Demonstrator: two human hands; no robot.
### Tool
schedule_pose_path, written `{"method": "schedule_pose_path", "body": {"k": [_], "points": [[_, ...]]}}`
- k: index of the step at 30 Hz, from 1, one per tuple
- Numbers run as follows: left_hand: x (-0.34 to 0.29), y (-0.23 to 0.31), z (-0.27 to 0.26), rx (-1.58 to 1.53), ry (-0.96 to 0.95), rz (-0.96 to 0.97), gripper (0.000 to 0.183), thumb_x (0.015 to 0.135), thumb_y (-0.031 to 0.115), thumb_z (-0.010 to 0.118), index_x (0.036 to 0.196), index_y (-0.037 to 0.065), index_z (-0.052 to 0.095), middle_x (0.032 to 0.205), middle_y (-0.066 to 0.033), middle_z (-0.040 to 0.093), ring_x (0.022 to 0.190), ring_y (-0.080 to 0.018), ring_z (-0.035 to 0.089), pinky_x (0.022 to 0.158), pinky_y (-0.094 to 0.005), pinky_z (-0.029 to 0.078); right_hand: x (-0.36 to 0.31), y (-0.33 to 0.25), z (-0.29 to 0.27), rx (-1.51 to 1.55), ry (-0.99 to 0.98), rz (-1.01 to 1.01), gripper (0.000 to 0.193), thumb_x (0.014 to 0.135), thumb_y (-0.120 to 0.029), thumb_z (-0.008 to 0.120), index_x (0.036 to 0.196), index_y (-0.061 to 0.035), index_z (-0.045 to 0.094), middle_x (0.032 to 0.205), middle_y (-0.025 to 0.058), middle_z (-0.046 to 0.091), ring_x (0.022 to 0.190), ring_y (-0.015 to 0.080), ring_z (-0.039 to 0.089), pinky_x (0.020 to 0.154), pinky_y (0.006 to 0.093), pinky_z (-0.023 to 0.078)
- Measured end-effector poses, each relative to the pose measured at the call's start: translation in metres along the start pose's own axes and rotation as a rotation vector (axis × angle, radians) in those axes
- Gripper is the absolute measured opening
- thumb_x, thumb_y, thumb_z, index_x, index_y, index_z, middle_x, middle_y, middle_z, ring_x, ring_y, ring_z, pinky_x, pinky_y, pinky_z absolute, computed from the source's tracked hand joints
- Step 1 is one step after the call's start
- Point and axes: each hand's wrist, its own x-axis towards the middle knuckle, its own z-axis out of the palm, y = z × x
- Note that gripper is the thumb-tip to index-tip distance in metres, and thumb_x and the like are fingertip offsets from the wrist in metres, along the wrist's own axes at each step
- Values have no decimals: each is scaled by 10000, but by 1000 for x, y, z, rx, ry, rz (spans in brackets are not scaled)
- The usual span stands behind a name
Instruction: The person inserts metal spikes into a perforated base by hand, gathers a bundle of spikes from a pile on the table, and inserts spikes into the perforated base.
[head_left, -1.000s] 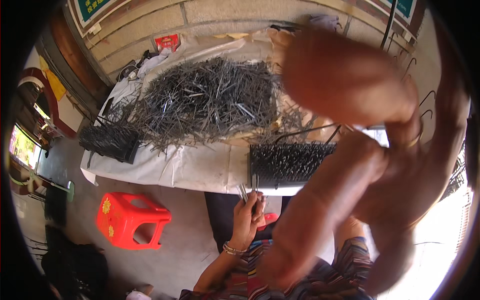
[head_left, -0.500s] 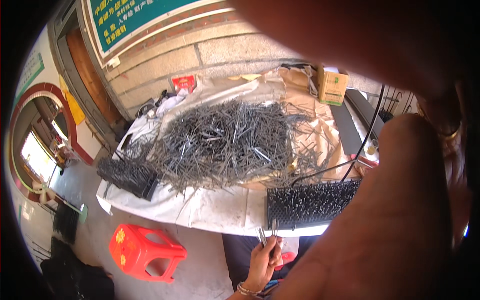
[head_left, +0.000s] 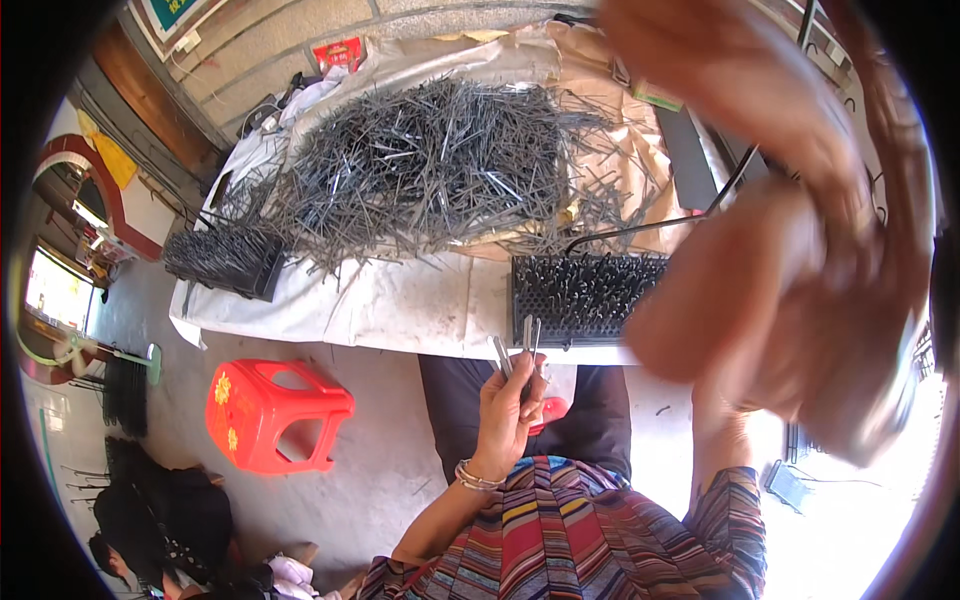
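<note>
Right hand (head_left: 820, 300) blurred, huge near lens, cut by the dark rim, fingers spread but can't tell if gripping anything; it hides the right end of the black perforated block (head_left: 585, 295), long axis left-right along the front edge of the white-covered table (head_left: 400, 318). Left hand (head_left: 508, 415) pinches slim metal strips (head_left: 502, 355) at that edge, lower ends hidden in fingers, long axes roughly fore-aft, tips pointing away from wearer, one leaning left; contact with block unclear.
</note>
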Motion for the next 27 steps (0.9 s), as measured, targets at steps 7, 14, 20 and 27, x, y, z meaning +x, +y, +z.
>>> {"method": "schedule_pose_path", "body": {"k": [7, 14, 20, 27], "points": [[-7, -13, -5, -7, 11, -58, 310, 984, 289, 546, 1073, -5, 586, 603, 43, 436, 465, -19, 308, 440, -194, 233, -14, -4, 20, -60, 81, 48, 645, 905, -304, 615, 1347, 98, 374, 1179, 316, 567, 882, 293, 683, 780, 349, 583], [-4, -18, -8, -33, -15, -59, 309, 981, 291, 550, 1064, -4, 587, 604, 27, 449, 461, -24, 315, 439, -198, 237, -31, -2, 26, -164, 155, 108, 626, 913, -297, 601, 1340, 105, 383, 1183, 308, 569, 888, 286, 682, 790, 342, 581], [-5, -7, -8, -19, 34, -41, 303, 984, 289, 546, 1050, -3, 589, 599, 33, 451, 454, -22, 317, 433, -196, 243, -42, 0, 29, -286, 202, 132, 610, 920, -292, 590, 1334, 110, 391, 1187, 301, 571, 893, 280, 681, 799, 336, 580], [-1, -7, -3, -31, 8, -81, 315, 991, 299, 523, 1014, -12, 563, 556, 24, 413, 451, -33, 298, 481, -206, 275, -57, -3, 37, -381, 184, 193, 593, 928, -285, 576, 1326, 117, 400, 1191, 294, 573, 899, 273, 680, 809, 329, 578]]}}
